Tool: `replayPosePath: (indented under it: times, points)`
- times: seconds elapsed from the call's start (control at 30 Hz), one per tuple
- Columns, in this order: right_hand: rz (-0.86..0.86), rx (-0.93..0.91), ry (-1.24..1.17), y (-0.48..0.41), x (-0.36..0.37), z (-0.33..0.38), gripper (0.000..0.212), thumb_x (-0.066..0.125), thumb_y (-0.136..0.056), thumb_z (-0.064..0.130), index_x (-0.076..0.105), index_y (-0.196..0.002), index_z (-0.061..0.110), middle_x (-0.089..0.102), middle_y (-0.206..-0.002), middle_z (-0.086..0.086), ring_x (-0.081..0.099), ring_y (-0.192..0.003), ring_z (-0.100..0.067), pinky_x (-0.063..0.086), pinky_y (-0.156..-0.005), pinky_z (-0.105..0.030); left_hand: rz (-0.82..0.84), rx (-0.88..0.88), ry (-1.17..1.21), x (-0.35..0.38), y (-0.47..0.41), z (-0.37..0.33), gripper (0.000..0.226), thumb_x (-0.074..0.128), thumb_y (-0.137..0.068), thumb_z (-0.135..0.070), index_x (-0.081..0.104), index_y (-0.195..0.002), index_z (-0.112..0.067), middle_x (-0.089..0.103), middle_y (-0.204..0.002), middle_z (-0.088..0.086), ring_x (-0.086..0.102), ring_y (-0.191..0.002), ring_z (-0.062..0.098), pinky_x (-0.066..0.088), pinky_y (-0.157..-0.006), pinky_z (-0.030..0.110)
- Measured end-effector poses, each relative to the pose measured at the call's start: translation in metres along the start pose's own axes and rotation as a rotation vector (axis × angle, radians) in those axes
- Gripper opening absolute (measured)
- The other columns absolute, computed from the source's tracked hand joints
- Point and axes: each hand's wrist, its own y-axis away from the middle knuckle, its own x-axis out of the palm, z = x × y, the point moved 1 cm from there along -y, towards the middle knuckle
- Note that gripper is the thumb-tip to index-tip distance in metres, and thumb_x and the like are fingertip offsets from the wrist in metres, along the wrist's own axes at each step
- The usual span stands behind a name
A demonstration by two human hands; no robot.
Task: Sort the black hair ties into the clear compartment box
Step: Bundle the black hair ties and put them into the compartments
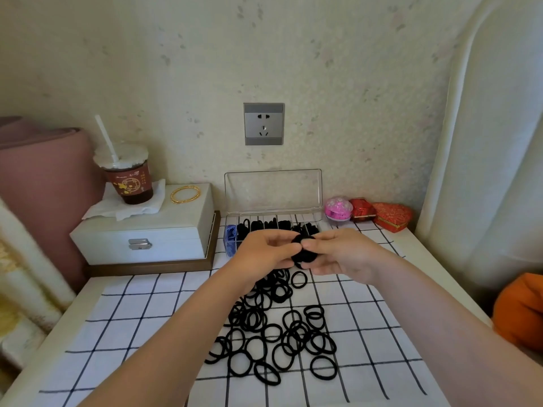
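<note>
- Head view: left hand (261, 254) and right hand (340, 255) meet just in front of the box (273, 186), fingers curled, pinching a bunch of ties (304, 255) between them.
- The box's open compartments lie straight beyond the fingertips, about equally near both hands.
- A loose pile (273, 333) lies on the near side of the box, below the hands.
</note>
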Motion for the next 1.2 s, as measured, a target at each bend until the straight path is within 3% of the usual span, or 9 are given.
replayPosePath:
  times: [0.2,0.33,0.4,0.63,0.8,0.87,1.0,1.07,1.2]
  points:
    - [-0.353,-0.135,0.05,-0.024,-0.033,0.022,0.022,0.076,-0.085,0.01,0.067,-0.102,-0.002,0.074,-0.086,-0.02,0.074,-0.067,-0.026,0.06,-0.054,-0.027,-0.088,0.141,-0.342,0.015,-0.051,-0.008,0.026,0.058,-0.097,-0.029,0.065,-0.121,-0.029,0.069,-0.112,-0.009,0.063,-0.096,0.003,0.044,-0.072,0.012]
    - [-0.554,-0.194,0.011,-0.051,-0.048,0.023,0.018,0.078,-0.083,0.008,0.064,-0.094,0.005,0.069,-0.084,-0.02,0.072,-0.062,-0.026,0.061,-0.058,-0.033,-0.05,0.29,-0.859,0.021,-0.09,0.003,0.035,0.051,-0.096,-0.032,0.059,-0.13,-0.036,0.057,-0.134,-0.005,0.043,-0.13,0.019,0.037,-0.108,0.036]
    - [-0.638,-0.212,0.169,-0.067,-0.049,0.017,0.014,0.08,-0.082,0.012,0.07,-0.09,0.006,0.07,-0.078,-0.01,0.07,-0.061,-0.02,0.06,-0.057,-0.032,0.007,0.263,-1.06,0.025,-0.101,0.007,0.04,0.048,-0.097,-0.037,0.052,-0.137,-0.037,0.044,-0.147,-0.001,0.028,-0.138,0.024,0.026,-0.115,0.041]
    - [-0.735,-0.294,0.841,-0.096,-0.045,0.004,0.042,0.073,-0.085,0.028,0.055,-0.049,0.015,0.048,-0.048,0.001,0.041,-0.045,-0.012,0.025,-0.043,-0.027,-0.025,0.292,-0.975,0.023,-0.107,0.015,0.048,0.049,-0.097,-0.034,0.04,-0.144,-0.031,0.043,-0.149,-0.001,0.026,-0.138,0.024,0.025,-0.113,0.039]
    - [-0.693,-0.209,1.253,-0.107,-0.042,0.009,0.009,0.064,-0.089,0.023,0.07,-0.089,0.016,0.065,-0.091,-0.003,0.058,-0.076,-0.02,0.028,-0.048,-0.024,-0.005,0.344,-1.011,0.022,-0.106,0.02,0.049,0.05,-0.095,-0.044,0.039,-0.143,-0.041,0.043,-0.147,-0.003,0.026,-0.137,0.021,0.024,-0.113,0.04]
    - [-0.68,-0.253,1.408,-0.11,-0.043,0.005,0.016,0.067,-0.087,0.021,0.069,-0.102,0.014,0.062,-0.11,-0.005,0.059,-0.096,-0.023,0.039,-0.059,-0.027,0.0,0.362,-1.066,0.024,-0.105,0.021,0.048,0.05,-0.093,-0.049,0.041,-0.141,-0.043,0.041,-0.148,-0.003,0.024,-0.139,0.02,0.021,-0.113,0.041]
    - [-0.404,-0.202,1.494,-0.102,-0.05,0.001,0.033,0.053,-0.098,0.028,0.063,-0.128,0.019,0.036,-0.149,-0.01,0.026,-0.141,-0.031,0.043,-0.102,-0.044,0.001,0.379,-1.066,0.028,-0.106,0.02,0.043,0.051,-0.093,-0.049,0.048,-0.135,-0.042,0.036,-0.148,-0.003,0.021,-0.14,0.019,0.019,-0.112,0.042]
    - [-0.282,-0.122,1.458,-0.096,-0.055,0.001,0.039,0.038,-0.101,0.035,0.06,-0.132,0.024,0.028,-0.156,-0.008,0.013,-0.147,-0.033,0.033,-0.11,-0.051,-0.004,0.413,-1.04,0.03,-0.106,0.018,0.039,0.054,-0.094,-0.042,0.052,-0.133,-0.037,0.039,-0.141,-0.004,0.026,-0.134,0.018,0.026,-0.11,0.04]
    - [-0.222,-0.08,1.438,-0.089,-0.051,0.0,0.043,0.031,-0.096,0.035,0.063,-0.12,0.019,0.034,-0.15,-0.011,0.02,-0.14,-0.033,0.029,-0.11,-0.051,-0.044,0.426,-0.905,0.035,-0.102,0.017,0.041,0.057,-0.094,-0.03,0.05,-0.135,-0.029,0.056,-0.128,-0.006,0.04,-0.124,0.017,0.035,-0.106,0.04]
